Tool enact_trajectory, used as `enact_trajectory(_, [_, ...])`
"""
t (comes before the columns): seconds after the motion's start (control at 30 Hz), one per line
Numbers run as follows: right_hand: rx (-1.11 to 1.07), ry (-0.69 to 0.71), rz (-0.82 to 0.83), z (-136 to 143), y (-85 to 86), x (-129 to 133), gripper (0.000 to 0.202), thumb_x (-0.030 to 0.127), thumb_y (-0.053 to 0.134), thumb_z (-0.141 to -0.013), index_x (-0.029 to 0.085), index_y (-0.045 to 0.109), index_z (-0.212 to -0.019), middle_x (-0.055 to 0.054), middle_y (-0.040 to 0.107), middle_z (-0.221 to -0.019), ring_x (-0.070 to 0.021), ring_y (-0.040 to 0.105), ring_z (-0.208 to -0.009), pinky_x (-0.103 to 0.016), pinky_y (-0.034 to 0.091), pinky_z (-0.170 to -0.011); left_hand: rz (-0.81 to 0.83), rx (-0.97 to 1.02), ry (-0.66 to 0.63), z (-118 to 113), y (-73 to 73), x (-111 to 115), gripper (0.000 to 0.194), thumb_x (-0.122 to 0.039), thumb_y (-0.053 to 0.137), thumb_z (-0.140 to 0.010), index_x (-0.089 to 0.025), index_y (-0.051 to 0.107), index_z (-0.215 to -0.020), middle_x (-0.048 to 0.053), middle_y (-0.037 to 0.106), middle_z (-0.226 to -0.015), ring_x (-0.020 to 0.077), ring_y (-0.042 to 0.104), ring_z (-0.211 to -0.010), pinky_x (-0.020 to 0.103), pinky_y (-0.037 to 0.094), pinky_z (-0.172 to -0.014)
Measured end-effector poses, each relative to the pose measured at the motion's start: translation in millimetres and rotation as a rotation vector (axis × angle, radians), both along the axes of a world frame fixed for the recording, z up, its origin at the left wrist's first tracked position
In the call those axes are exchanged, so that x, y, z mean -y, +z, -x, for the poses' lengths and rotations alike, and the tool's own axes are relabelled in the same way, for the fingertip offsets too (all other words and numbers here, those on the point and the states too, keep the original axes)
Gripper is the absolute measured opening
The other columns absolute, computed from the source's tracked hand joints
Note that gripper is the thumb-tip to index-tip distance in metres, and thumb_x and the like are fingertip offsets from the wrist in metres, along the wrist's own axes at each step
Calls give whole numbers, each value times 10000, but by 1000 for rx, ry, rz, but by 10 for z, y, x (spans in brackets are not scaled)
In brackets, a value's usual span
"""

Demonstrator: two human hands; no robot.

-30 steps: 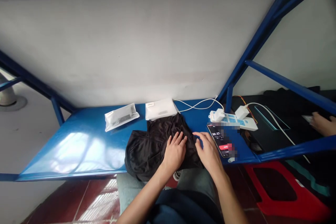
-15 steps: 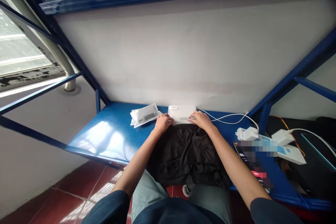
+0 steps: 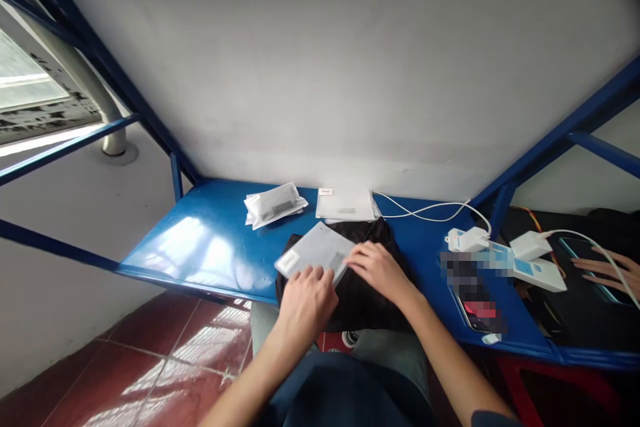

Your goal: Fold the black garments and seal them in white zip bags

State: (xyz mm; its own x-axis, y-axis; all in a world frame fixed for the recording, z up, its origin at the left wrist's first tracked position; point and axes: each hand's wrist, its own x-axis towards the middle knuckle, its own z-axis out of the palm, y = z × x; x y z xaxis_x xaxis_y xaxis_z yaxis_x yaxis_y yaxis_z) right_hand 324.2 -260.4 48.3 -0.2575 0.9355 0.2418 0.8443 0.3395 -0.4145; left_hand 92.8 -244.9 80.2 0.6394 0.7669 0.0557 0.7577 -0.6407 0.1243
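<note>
A flat translucent bag (image 3: 316, 247) with a small white label is held tilted above a black cloth (image 3: 365, 300) on my lap. My left hand (image 3: 310, 297) is closed on the bag's near edge. The fingers of my right hand (image 3: 377, 270) pinch its right corner. Behind the cloth, more translucent bags (image 3: 345, 205) lie against the wall side of the blue table. To the left, a small pile of filled bags (image 3: 275, 205) rests on the table.
On the right of the blue table (image 3: 200, 247) are a power strip (image 3: 540, 273) with chargers, white cables (image 3: 425, 213) and a phone (image 3: 475, 313). Another person's hand (image 3: 613, 270) lies over a dark phone at the far right. Blue metal bars frame both sides.
My hands have come back from the bags by the wall, and one bag is now between them over the cloth. Another person's hand has appeared at the right. The view has shifted slightly.
</note>
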Motion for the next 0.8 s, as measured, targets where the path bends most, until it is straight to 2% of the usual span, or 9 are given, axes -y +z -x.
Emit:
enact_trajectory(0.07, [-54, 35, 91, 96, -89, 224, 274, 246, 524, -1030, 313, 765, -1144, -30, 755, -1119, -222, 681, -1045, -400, 507, -960, 125, -98, 83, -13, -208, 239, 154, -139, 522, -944, -203, 650, -999, 92, 696, -923, 272, 698, -871, 341, 501, -704])
enact_trajectory(0.13, [-124, -48, 83, 50, -114, 355, 300, 249, 490, -1040, 305, 746, -1185, -32, 739, -1200, -218, 677, -1112, -396, 503, -1015, 180, -130, 146, -72, -348, 287, 174, -196, 494, -988, -181, 640, -1083, 106, 719, -952, 289, 728, -896, 333, 514, -674])
enact_trajectory(0.27, [-82, -490, -29, -327, -83, 439, 328, 403, 532, -1017, 278, 701, -1268, -97, 703, -1232, -293, 655, -1157, -448, 522, -1002, 196, -119, 164, -211, -390, 109, 234, -300, 455, -1040, -160, 625, -1121, 119, 748, -915, 296, 758, -860, 324, 519, -669])
enact_trajectory(0.37, [-1, -652, 130, -555, -141, 420, 613, 525, 730, -863, 233, 619, -1390, -159, 686, -1268, -380, 648, -1184, -512, 535, -957, 184, -96, 123, -292, -391, 11, 217, -239, 427, -1040, -173, 633, -1059, 125, 757, -917, 287, 763, -868, 314, 506, -681])
enact_trajectory(0.43, [-19, -661, 228, -609, -213, 380, 698, 475, 824, -772, 193, 618, -1377, -190, 691, -1292, -401, 641, -1220, -518, 524, -977, 175, -66, 93, -327, -433, -11, 215, -230, 417, -1044, -189, 628, -1043, 115, 758, -913, 271, 762, -866, 304, 493, -691])
enact_trajectory(0.53, [-65, -661, 262, -622, -295, 315, 635, 365, 862, -716, 178, 663, -1290, -193, 727, -1254, -386, 673, -1195, -483, 527, -968, 168, -8, 74, -340, -527, -25, 195, -266, 426, -1053, -215, 614, -1042, 89, 759, -916, 246, 756, -850, 288, 466, -692])
enact_trajectory(0.63, [-113, -646, 287, -657, -307, 295, 599, 331, 873, -678, 179, 693, -1229, -175, 766, -1169, -380, 725, -1091, -466, 554, -902, 167, 59, 79, -310, -603, -32, 193, -304, 423, -1059, -235, 600, -1023, 56, 760, -930, 226, 747, -866, 279, 443, -698])
enact_trajectory(0.73, [-188, -569, 322, -720, -277, 339, 412, 321, 848, -698, 193, 753, -1077, -146, 793, -1073, -357, 755, -996, -437, 580, -850, 166, 118, 85, -271, -642, -27, 207, -322, 410, -1064, -245, 593, -1005, 33, 758, -934, 211, 737, -902, 275, 433, -722])
enact_trajectory(0.8, [-225, -511, 319, -746, -245, 401, 322, 344, 807, -745, 214, 767, -1037, -124, 792, -1079, -338, 748, -1021, -432, 583, -882, 168, 146, 87, -257, -657, -22, 209, -332, 414, -1062, -248, 595, -999, 29, 757, -931, 206, 731, -902, 273, 427, -726])
